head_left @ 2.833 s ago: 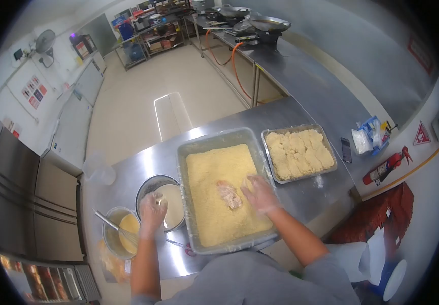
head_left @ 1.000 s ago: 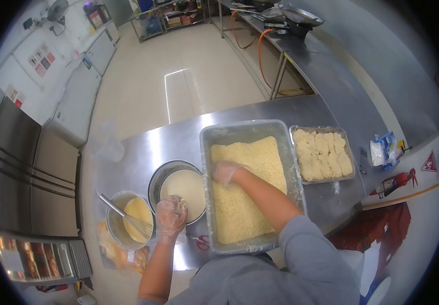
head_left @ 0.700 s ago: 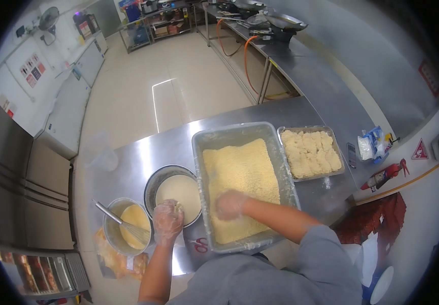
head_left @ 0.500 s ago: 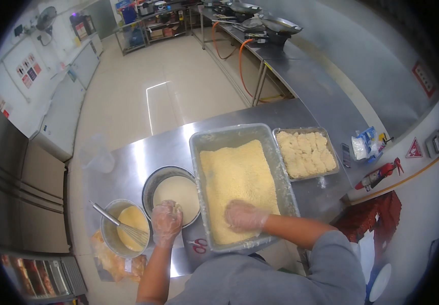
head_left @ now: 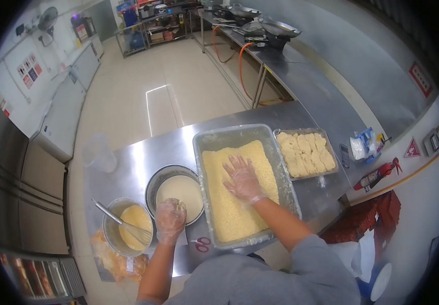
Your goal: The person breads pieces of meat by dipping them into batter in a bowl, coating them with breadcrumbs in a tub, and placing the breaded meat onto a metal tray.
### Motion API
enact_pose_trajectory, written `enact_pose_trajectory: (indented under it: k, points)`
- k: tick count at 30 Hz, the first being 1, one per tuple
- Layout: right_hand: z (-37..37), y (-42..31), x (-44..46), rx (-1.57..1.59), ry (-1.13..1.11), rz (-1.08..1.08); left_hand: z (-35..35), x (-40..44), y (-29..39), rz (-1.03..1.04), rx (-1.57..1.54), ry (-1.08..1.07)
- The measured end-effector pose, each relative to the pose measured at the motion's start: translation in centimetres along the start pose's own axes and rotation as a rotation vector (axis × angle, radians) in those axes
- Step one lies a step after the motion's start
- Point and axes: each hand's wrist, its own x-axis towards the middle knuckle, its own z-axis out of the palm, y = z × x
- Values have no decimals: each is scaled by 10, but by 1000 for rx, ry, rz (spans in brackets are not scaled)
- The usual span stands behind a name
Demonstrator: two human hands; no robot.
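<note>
A clear plastic glove covers my right hand (head_left: 242, 180), which lies flat with fingers spread on the yellow crumbs (head_left: 234, 218) in the large grey tub (head_left: 284, 188). No piece of meat shows on the crumbs. My left hand (head_left: 171, 217), gloved too, is curled at the near rim of the metal pot (head_left: 153, 189) of pale batter (head_left: 183, 192); whether it holds anything is hidden. Left of it, a whisk (head_left: 128, 226) leans in a second pot (head_left: 109, 235) of yellow liquid. Right of the tub is a tray (head_left: 337, 166) of coated pieces (head_left: 305, 152).
Red-handled scissors (head_left: 202, 244) lie between pot and tub on the steel table (head_left: 138, 168). A clear jug (head_left: 100, 155) stands at the left, above a plastic bag (head_left: 128, 267). A phone (head_left: 345, 155) and a blue-white packet (head_left: 364, 145) are at the right.
The piece of meat seen earlier on the crumbs no longer shows. My right hand has swept through the crumbs, then moved up and spread flat. My left hand has moved to the pot's near rim.
</note>
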Motion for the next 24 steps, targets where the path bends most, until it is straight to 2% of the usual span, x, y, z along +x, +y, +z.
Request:
enact_pose_trajectory:
  k: [4, 7, 10, 13, 16, 19, 22, 24]
  points:
    - [3, -6, 9, -31, -151, 79, -5, 3, 1, 2, 51, -44]
    - [-7, 12, 32, 5, 24, 88, -2, 3, 2, -26, 23, -49]
    - [-1, 42, 51, 142, 439, 136, 3, -4, -3, -38, 52, -38]
    - [58, 55, 34, 89, 131, 358, 5, -6, -2, -42, 46, -49]
    - [29, 33, 29, -13, -213, 236, 2, 0, -2, -90, 40, -87]
    - [32, 49, 44, 118, 36, 367, 3, 2, -1, -58, 42, -76]
    - [38, 54, 52, 258, 388, 178, 0, 1, 1, -71, 55, -89]
    - [47, 32, 29, 101, 33, 22, -1, 3, 3, -67, 43, -102]
